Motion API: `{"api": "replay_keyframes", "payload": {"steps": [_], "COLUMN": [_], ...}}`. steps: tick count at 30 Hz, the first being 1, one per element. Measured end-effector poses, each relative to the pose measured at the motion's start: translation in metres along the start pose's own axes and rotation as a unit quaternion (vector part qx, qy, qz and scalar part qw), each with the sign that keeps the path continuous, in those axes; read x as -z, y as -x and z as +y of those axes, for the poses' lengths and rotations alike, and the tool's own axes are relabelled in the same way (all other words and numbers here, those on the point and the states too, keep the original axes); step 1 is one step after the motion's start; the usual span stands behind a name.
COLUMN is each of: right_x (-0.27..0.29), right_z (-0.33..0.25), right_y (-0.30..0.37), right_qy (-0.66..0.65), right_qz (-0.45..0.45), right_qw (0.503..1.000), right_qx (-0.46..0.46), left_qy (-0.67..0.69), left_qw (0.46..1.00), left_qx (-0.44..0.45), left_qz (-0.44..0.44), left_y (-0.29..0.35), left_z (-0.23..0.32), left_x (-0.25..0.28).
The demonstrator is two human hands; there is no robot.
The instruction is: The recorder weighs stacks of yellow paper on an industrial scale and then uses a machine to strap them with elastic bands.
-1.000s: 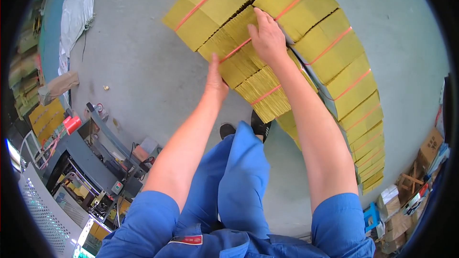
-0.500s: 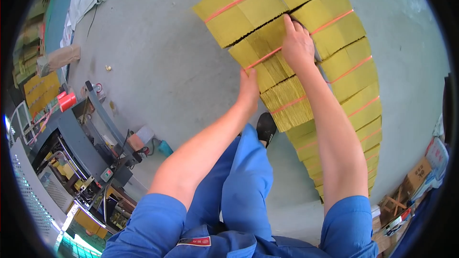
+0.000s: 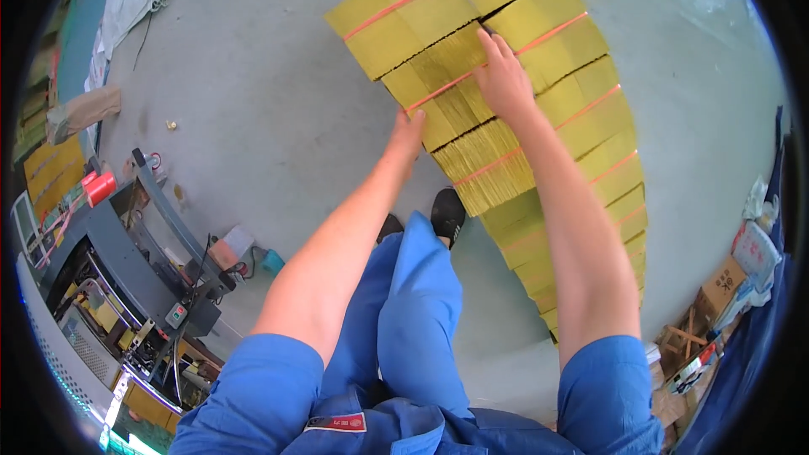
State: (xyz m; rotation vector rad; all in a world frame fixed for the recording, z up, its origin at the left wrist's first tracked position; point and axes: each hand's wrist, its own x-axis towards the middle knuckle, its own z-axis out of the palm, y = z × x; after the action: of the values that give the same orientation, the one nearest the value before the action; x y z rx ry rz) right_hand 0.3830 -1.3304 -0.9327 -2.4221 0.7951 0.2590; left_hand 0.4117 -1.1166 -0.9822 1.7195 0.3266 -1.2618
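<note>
Count: two bare hands, left hand and right hand, on strapped yellow cardboard bundles; about nine bundles visible. Two black shoes beside them.

workshop | concrete floor | strapped yellow cardboard bundles | grey machine

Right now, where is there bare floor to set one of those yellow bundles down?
The widest bare concrete floor lies left of the strapped yellow bundles, between them and the grey machine. Another bare stretch lies right of the stack. It is crowded around the machine and among the boxes at lower right. Both hands, left and right, rest on one bundle.
</note>
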Motion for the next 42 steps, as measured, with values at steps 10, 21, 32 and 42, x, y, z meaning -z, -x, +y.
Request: {"api": "replay_keyframes", "payload": {"steps": [10, 21, 32, 42], "right_x": [-0.062, 0.030, 0.000, -0.112], "right_z": [0.072, -0.049, -0.426, -0.513], "right_y": [0.660, 0.403, 0.312, 0.442], "right_qy": [-0.004, 0.216, 0.332, 0.347], "right_qz": [-0.309, -0.457, -0.407, -0.458], "right_qw": [0.909, 0.856, 0.589, 0.382], "right_qx": [-0.280, 0.108, 0.614, 0.724], "left_qy": [-0.197, 0.382, 0.638, 0.684], "left_qw": [0.972, 0.873, 0.635, 0.498], "left_qx": [0.130, 0.271, 0.032, 0.063], "left_qz": [-0.002, 0.138, 0.434, 0.530], "left_y": [0.289, 0.621, 0.747, 0.733], "left_z": [-0.124, -0.297, -0.380, -0.402], "left_x": [0.209, 0.298, 0.025, -0.121]}}
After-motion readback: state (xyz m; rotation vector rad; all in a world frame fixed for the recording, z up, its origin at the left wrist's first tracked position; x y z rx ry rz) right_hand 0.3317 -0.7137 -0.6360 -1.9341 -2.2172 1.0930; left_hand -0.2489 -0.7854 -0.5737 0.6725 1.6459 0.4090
